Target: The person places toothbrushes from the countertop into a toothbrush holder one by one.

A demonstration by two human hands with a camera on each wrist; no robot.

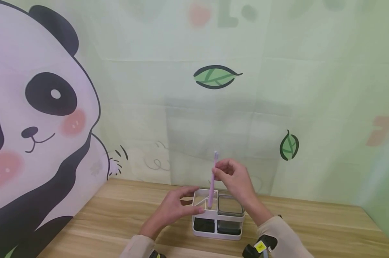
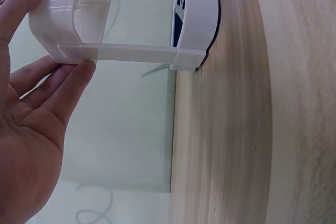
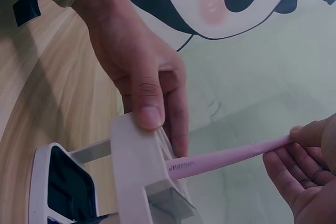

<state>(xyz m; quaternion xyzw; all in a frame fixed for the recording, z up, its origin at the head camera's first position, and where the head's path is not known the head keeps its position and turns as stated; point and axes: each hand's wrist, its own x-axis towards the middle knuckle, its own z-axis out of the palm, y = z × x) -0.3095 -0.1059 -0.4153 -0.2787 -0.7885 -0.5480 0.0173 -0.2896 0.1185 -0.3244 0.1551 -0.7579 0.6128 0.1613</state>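
Observation:
A white toothbrush holder (image 1: 209, 214) with a divided top frame and a dark-lined base stands on the wooden table. My left hand (image 1: 175, 205) grips its upper left side, thumb on the front edge and fingers around the side, as the left wrist view also shows. Between thumb and fingertips, my right hand (image 1: 237, 179) pinches a pink toothbrush (image 3: 226, 161) near its head. The toothbrush stands nearly upright, head up, with its handle's lower end inside a left compartment of the top frame. A clear cup (image 1: 232, 214) sits in the holder's right side.
Behind the wooden table (image 1: 117, 222) hangs a pale green cloth backdrop (image 1: 142, 82) printed with a large panda (image 1: 78, 93) and leaves. Its lower edge meets the table's back edge close behind the holder. Both forearms wear sleeves and wrist cameras.

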